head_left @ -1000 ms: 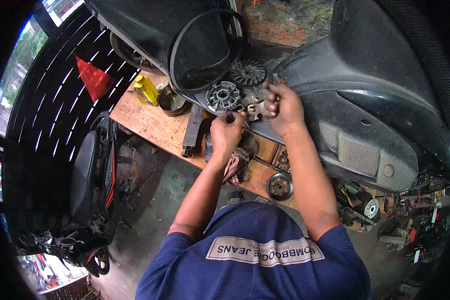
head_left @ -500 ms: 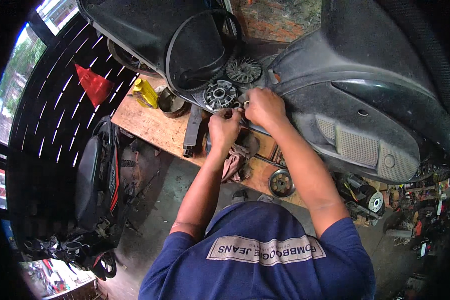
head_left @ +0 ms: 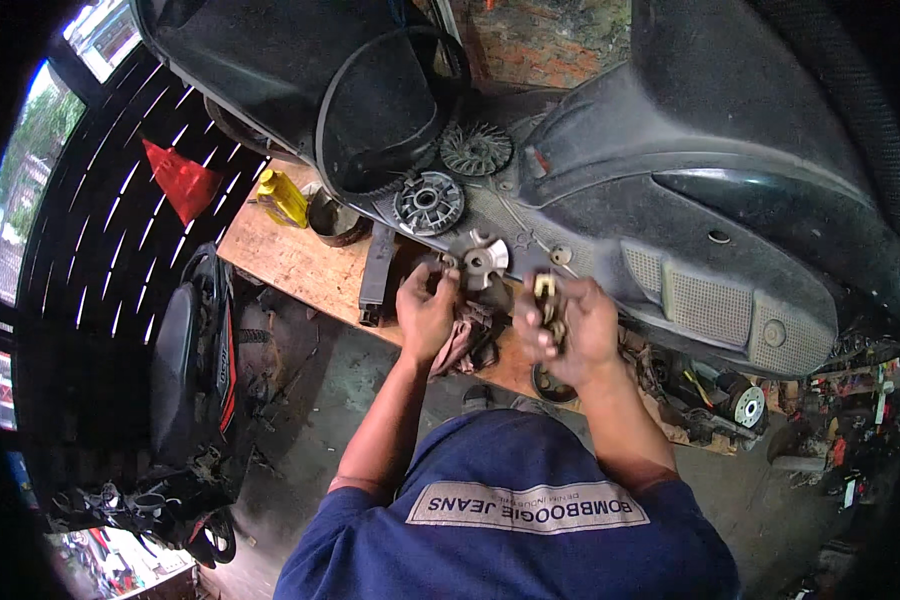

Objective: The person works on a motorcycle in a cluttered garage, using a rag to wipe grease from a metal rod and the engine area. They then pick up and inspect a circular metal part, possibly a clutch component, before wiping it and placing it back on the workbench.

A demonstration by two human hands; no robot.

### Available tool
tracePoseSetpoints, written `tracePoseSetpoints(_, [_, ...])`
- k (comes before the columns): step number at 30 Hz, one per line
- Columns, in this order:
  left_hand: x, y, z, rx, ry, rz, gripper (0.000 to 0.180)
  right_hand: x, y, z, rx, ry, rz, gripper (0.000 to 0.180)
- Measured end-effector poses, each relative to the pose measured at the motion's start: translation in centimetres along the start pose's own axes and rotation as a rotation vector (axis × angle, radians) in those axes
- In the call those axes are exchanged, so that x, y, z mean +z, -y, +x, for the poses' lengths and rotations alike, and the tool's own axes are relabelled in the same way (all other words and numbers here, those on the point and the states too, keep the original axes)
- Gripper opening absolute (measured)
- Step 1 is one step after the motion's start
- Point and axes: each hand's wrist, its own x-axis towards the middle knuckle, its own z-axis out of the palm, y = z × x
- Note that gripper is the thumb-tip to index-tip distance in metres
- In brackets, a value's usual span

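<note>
Both hands have dropped from the scooter casing [head_left: 730,230]: right hand [head_left: 568,330] grips a small metal part [head_left: 545,290], left hand [head_left: 427,312] at its nine o'clock clutches a rag [head_left: 467,338] above the wooden bench [head_left: 290,262]

Blue short-sleeved shirt (white patch).

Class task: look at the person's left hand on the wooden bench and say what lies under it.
Under the left hand lies a crumpled reddish rag on the wooden bench. The hand covers part of the rag, so anything beneath the palm is hidden.
</note>
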Motion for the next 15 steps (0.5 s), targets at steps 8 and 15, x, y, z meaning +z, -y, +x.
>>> tracePoseSetpoints(8, [-0.8,-1.9,-5.0,-0.06,0.114,-0.166,0.012,-6.3,-4.6,-2.7,-0.057,-0.203,0.001,0.033])
tracePoseSetpoints(15, [-0.6,-0.7,-7.2,-0.077,0.251,-0.035,0.015,-5.9,-6.2,-1.7,-0.179,-0.381,-0.469,0.013])
